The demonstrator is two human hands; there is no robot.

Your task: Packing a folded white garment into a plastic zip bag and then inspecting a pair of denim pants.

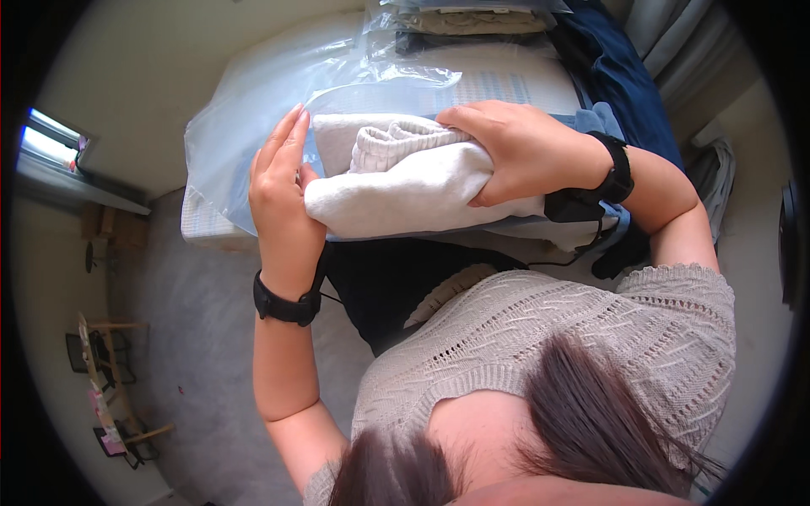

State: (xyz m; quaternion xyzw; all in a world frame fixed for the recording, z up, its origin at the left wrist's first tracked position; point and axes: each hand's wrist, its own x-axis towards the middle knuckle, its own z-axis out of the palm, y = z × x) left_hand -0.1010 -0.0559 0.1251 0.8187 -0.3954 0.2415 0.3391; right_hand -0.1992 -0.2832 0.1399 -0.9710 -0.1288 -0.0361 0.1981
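Folded wht garment [396, 198] w/ ribbed band [369, 153], gripped by R hand [519, 148], L hand [283, 198] flat alongside

A bright window [52, 139] breaks the pale wall [152, 110]; a wooden frame [118, 379], perhaps a table, stands on grey floor [211, 363].

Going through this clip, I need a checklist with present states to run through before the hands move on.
1. Left hand against the left end of the white cloth: ok.
2. Right hand gripping the cloth's right part: ok.
3. White cloth folded into a bundle: ok.
4. Clear plastic free of wrinkles: not ok, creased beyond the cloth.
5. Opening in the plastic identified: cannot tell.
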